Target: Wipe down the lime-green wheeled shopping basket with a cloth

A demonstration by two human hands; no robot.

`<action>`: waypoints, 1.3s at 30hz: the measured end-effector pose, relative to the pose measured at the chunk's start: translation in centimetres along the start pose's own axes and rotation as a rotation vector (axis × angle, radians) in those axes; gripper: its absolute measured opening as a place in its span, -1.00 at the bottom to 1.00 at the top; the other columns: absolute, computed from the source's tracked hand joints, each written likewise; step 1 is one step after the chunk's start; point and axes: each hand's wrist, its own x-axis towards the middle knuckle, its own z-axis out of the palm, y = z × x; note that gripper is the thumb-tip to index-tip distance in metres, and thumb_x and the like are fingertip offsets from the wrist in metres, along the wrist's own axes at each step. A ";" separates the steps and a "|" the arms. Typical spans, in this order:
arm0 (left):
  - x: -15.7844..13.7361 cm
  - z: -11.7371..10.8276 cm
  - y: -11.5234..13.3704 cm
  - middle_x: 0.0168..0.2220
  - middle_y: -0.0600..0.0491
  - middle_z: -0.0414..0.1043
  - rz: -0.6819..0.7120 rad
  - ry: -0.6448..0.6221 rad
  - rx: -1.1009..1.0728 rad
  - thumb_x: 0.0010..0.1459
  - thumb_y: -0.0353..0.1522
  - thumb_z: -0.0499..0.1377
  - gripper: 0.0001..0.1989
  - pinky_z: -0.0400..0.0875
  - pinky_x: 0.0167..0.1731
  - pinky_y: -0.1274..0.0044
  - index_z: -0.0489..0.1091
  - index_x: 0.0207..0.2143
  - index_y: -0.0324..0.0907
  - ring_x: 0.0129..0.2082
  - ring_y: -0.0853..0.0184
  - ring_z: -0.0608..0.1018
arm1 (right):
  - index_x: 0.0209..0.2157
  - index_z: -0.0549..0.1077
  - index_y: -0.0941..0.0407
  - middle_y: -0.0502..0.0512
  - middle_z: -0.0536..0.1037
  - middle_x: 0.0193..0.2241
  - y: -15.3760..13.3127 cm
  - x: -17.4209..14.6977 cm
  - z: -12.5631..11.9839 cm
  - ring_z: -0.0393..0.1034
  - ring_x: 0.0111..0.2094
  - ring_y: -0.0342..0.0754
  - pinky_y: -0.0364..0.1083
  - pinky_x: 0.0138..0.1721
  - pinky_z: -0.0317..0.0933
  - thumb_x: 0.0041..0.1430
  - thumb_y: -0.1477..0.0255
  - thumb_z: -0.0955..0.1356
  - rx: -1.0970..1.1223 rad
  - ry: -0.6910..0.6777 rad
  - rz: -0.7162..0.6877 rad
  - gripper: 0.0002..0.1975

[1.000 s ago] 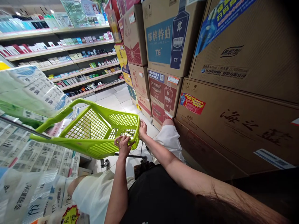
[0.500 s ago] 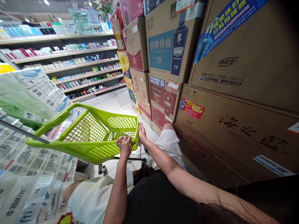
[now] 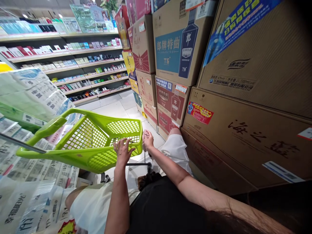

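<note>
A lime-green shopping cart (image 3: 80, 152) with lattice walls stands in front of my knees, its handle (image 3: 55, 125) toward the left. My left hand (image 3: 123, 151) is over the near side rim by the right end, fingers spread and apart. Just beyond that end, my right hand (image 3: 148, 139) is beside the rim with its fingers curled together. Whatever may lie between those fingers is hidden. Inside the basket only the lattice and a little of the bottom show.
Stacked cardboard cartons (image 3: 170, 48) rise on the right, close to my knee. Wrapped packs (image 3: 29, 91) are piled on the left, touching or very near the cart. Shelves (image 3: 80, 66) with small boxes line the back, across a tiled floor (image 3: 112, 107).
The cart has shifted a little left. My left hand has moved left and its fingers have loosened from the rim. A small gap has opened between the cart's end and my right hand.
</note>
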 end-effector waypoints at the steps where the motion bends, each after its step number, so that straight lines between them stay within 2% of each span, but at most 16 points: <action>1: 0.0 -0.4 -0.9 0.18 -0.09 0.32 -0.033 0.028 0.015 0.17 -0.30 0.26 -0.59 -0.18 0.32 0.07 0.41 0.08 0.02 0.29 0.00 0.16 | 0.11 0.46 0.10 0.16 0.53 0.09 -0.7 0.5 0.1 0.43 0.08 -0.05 -0.04 0.19 0.27 0.15 0.52 0.24 0.015 -0.026 -0.073 -0.52; 3: 0.1 -0.7 -2.4 0.10 -0.08 0.39 -0.066 0.036 -0.003 0.21 -0.27 0.20 -0.72 -0.20 0.33 0.08 0.46 -0.01 0.01 0.28 0.02 0.17 | 0.11 0.46 0.08 0.14 0.50 0.12 -1.4 0.8 0.3 0.40 0.11 -0.07 -0.04 0.24 0.22 0.16 0.51 0.24 0.007 -0.062 -0.162 -0.52; 7: 0.4 0.0 -3.6 -0.14 -0.03 0.48 -0.103 0.014 -0.056 0.26 -0.27 0.13 -0.85 -0.23 0.33 0.06 0.50 -0.21 -0.01 0.16 0.07 0.31 | 0.06 0.50 0.13 0.21 0.49 0.09 -0.4 -1.5 0.4 0.41 0.09 -0.04 -0.03 0.23 0.24 0.19 0.48 0.21 -0.014 -0.034 -0.083 -0.57; 10: 0.8 0.7 -3.7 -0.22 -0.01 0.48 -0.101 0.022 -0.066 0.23 -0.26 0.17 -0.89 -0.24 0.32 0.03 0.50 -0.26 -0.01 0.10 0.07 0.35 | 0.07 0.49 0.10 0.21 0.45 0.09 0.1 -2.7 0.7 0.40 0.09 -0.02 -0.02 0.22 0.23 0.23 0.43 0.25 -0.007 -0.024 -0.160 -0.60; 12: 1.2 0.9 -3.5 -0.24 0.00 0.48 -0.094 0.028 -0.062 0.23 -0.27 0.16 -0.88 -0.25 0.31 0.03 0.50 -0.27 -0.02 0.07 0.07 0.35 | 0.06 0.49 0.08 0.19 0.44 0.07 -0.6 -2.2 0.9 0.42 0.06 -0.01 -0.03 0.19 0.26 0.23 0.41 0.27 -0.009 -0.022 -0.160 -0.62; 16: 1.6 1.1 -2.6 -0.22 -0.02 0.48 -0.105 0.038 -0.042 0.27 -0.28 0.11 -0.83 -0.23 0.31 0.05 0.51 -0.24 -0.03 0.05 0.08 0.36 | -0.02 0.49 0.06 0.18 0.44 0.00 -2.3 -1.4 1.4 0.44 -0.03 0.01 0.01 0.16 0.28 0.22 0.45 0.27 -0.092 -0.029 -0.068 -0.69; 19: 1.8 1.3 -1.9 -0.21 -0.02 0.47 -0.112 0.052 0.001 0.29 -0.27 0.10 -0.82 -0.18 0.29 0.08 0.50 -0.21 -0.03 0.01 0.09 0.38 | -0.04 0.46 0.07 0.21 0.39 0.03 -1.7 -3.5 1.7 0.38 0.05 0.04 0.05 0.21 0.21 0.24 0.48 0.26 -0.179 -0.019 -0.166 -0.72; 22: 2.0 1.5 -1.3 -0.19 -0.03 0.48 -0.125 0.058 0.048 0.29 -0.27 0.10 -0.81 -0.14 0.28 0.11 0.51 -0.19 -0.04 0.00 0.10 0.38 | -0.03 0.41 0.08 0.23 0.36 0.05 -1.1 -5.2 1.8 0.33 0.11 0.01 0.00 0.22 0.20 0.26 0.50 0.25 -0.210 -0.003 -0.243 -0.73; 27: 2.9 1.3 -0.3 -0.10 -0.06 0.50 -0.123 -0.002 0.074 0.31 -0.26 0.07 -0.74 -0.07 0.26 0.14 0.50 -0.07 -0.06 0.04 0.09 0.38 | -0.07 0.39 0.05 0.15 0.45 -0.09 -2.5 -2.8 1.5 0.35 0.00 -0.02 -0.02 0.11 0.29 0.25 0.52 0.22 -0.318 -0.032 -0.150 -0.75; 33: 3.5 1.5 0.6 -0.07 -0.10 0.50 -0.149 0.024 0.091 0.29 -0.26 0.10 -0.73 0.00 0.20 0.14 0.51 -0.05 -0.06 0.05 0.04 0.37 | -0.11 0.45 0.07 0.23 0.39 0.02 -2.7 -2.2 1.5 0.32 0.05 0.05 0.04 0.19 0.20 0.19 0.52 0.29 -0.415 -0.003 -0.255 -0.76; 37: 3.4 1.8 1.0 -0.06 -0.08 0.50 -0.115 -0.002 0.038 0.29 -0.31 0.09 -0.70 0.01 0.21 0.18 0.49 0.03 -0.04 0.06 0.08 0.38 | -0.18 0.47 0.03 0.11 0.44 -0.12 -4.5 1.6 0.6 0.38 -0.12 0.00 0.01 0.09 0.26 0.17 0.53 0.28 -0.499 -0.084 -0.107 -0.78; 39: 3.5 2.1 1.4 -0.07 -0.08 0.50 -0.122 0.002 0.029 0.29 -0.35 0.08 -0.68 0.00 0.21 0.17 0.48 0.04 -0.03 0.06 0.09 0.38 | -0.18 0.47 0.03 0.07 0.47 -0.15 -5.2 3.3 0.4 0.38 -0.14 -0.01 0.00 0.09 0.26 0.15 0.52 0.28 -0.500 -0.144 -0.065 -0.78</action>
